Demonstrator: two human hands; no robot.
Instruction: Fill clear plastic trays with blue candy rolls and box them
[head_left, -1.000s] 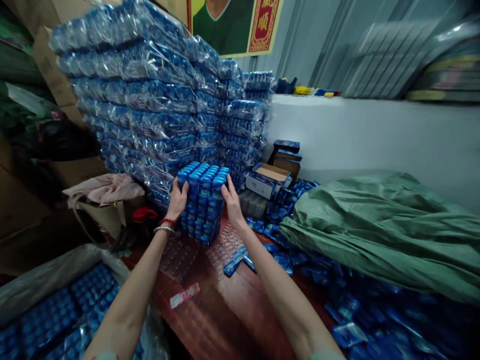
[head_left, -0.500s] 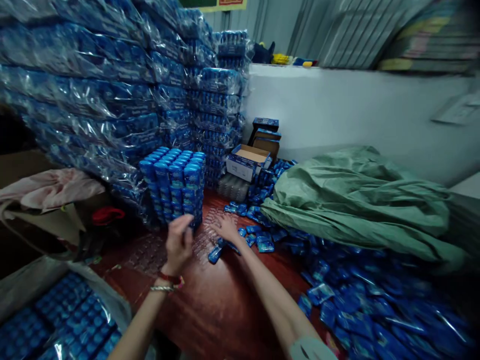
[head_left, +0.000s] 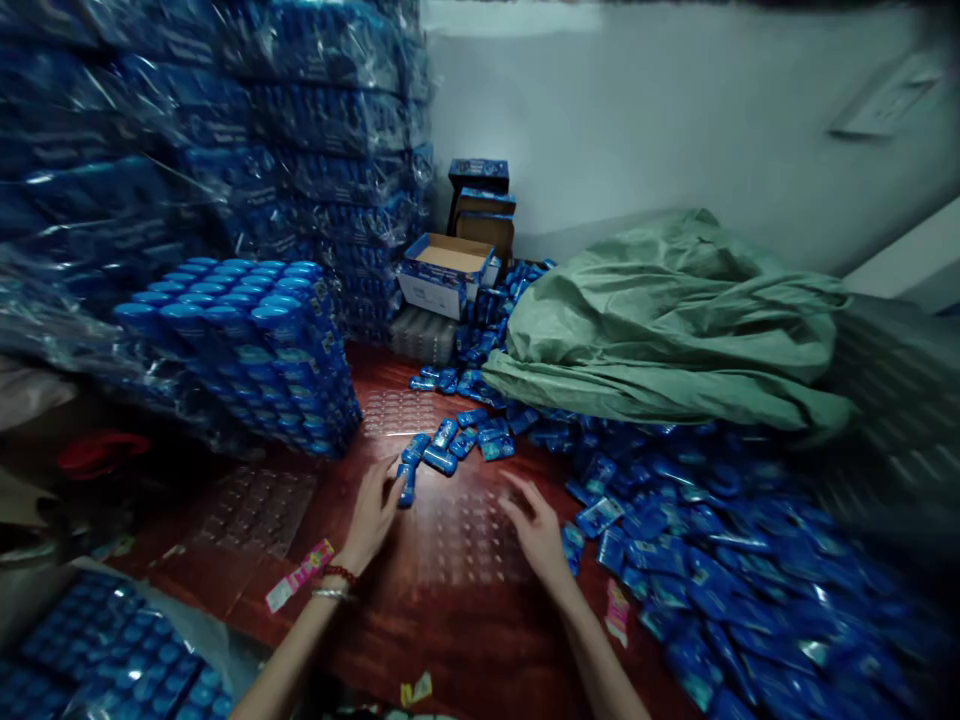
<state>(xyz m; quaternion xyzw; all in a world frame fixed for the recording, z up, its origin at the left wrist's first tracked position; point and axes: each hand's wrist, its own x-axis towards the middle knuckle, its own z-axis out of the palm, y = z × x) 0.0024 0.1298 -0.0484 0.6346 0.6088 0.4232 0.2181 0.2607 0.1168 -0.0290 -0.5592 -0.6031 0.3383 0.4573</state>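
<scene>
clear tray (head_left: 471, 540), one, lies on bench (head_left: 420, 630); at its left, left hand (head_left: 400, 476), fingers slightly parted at blue packet (head_left: 406, 486); at its right, right hand (head_left: 507, 492), fingers spread; beyond its right side, green cloth (head_left: 660, 320).

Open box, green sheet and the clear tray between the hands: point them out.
Open box (head_left: 433, 294), head view: its white front wall.
Green sheet (head_left: 667, 325), head view: middle of its folds.
Clear tray (head_left: 472, 540), head view: centre of its dimpled surface.

a dark red beaded bracelet (head_left: 340, 573) and a silvery bracelet (head_left: 331, 594) circle one wrist.
</scene>
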